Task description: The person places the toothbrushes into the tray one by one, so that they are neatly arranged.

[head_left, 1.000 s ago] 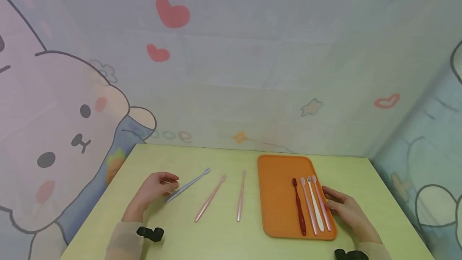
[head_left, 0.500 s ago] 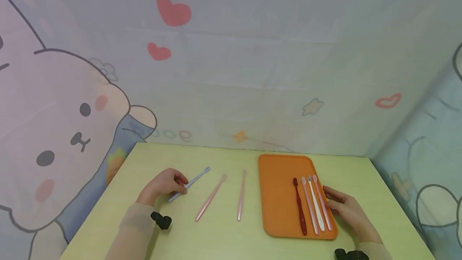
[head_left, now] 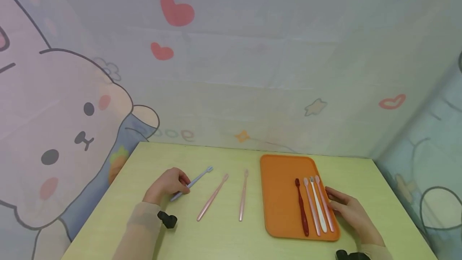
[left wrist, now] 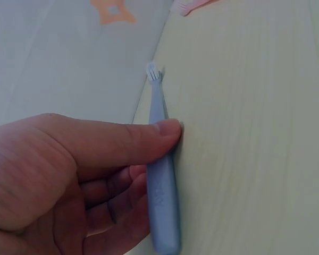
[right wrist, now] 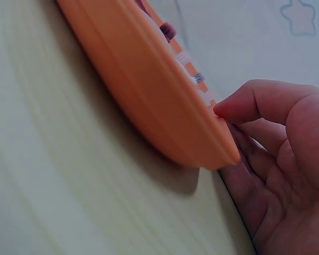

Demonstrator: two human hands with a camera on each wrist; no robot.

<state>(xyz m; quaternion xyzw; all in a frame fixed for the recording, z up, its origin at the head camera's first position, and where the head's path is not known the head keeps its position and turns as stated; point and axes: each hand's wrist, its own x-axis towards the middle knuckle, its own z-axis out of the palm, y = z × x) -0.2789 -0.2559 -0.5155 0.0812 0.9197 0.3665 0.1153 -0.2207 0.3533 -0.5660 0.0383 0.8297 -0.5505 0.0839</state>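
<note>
My left hand (head_left: 169, 184) pinches a light blue toothbrush (left wrist: 164, 202) at mid-handle. In the left wrist view the thumb lies across it and its bristle head points away over the table. Two pink toothbrushes, one slanted (head_left: 212, 198) and one nearly straight (head_left: 243, 196), lie to the right. My right hand (head_left: 351, 211) holds the right rim of an orange tray (head_left: 279, 196), thumb on the rim and fingers against the outer side. On the tray's right half lie a dark red toothbrush (head_left: 302, 208), a white toothbrush (head_left: 319, 208) and pink ones beside it.
The pale yellow-green table (head_left: 223, 244) ends at a cartoon-printed cloth backdrop (head_left: 231, 71) behind. A similar cloth (head_left: 433, 171) stands along the right side. Each wrist wears a small black camera, such as the left one (head_left: 167, 220).
My left hand has moved right onto the blue toothbrush and taken hold of it. The right hand stays at the tray rim. The head view has shifted slightly.
</note>
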